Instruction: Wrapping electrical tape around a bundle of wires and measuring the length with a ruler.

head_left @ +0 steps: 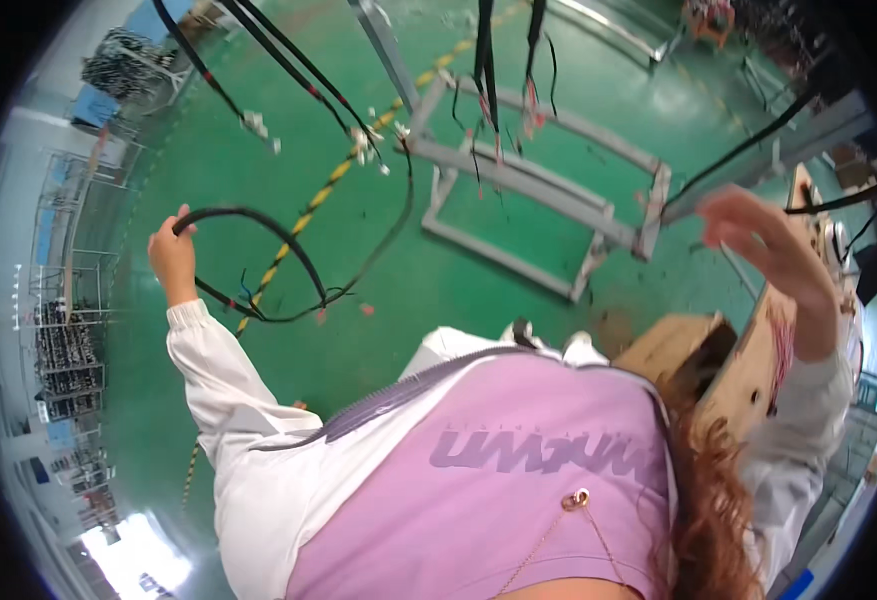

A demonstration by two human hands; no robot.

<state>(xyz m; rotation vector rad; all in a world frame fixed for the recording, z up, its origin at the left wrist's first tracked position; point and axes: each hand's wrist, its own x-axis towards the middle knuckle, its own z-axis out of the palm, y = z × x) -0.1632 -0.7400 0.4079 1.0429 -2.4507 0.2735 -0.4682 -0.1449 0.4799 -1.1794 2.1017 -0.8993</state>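
Clerk: Item one, the main thing?
Checker: Black cable (241,211), one length, curved into a loop at ten o'clock, between the left hand and the picture's middle.
Clerk: Hands?
Checker: Left hand (173,262), at nine o'clock: fingers closed around the cable. Right hand (766,240), between two and three o'clock: fingers bent, blurred; whether they grip anything, cannot tell.
Clerk: Step in hand?
Checker: Judged as handling the cable, loop held out to one side. The next move seems to call for a firm left hold and care with the thin branch wires.
Clerk: Surroundings?
Checker: Grey metal frame (518,180), at one o'clock. White connectors (362,145), a cluster, at eleven. Cardboard box (663,340) and wooden board (738,395), between three and four.
Clerk: Defects of view?
Checker: Several. Cable portion inside the left hand: hidden. Loop's lower crossing: joined or merely overlapping, unclear. Hanging cables (488,70), at twelve: cut off by the upper edge. Dark strands near the right hand: contact unclear. Outer rim: black, contents lost.
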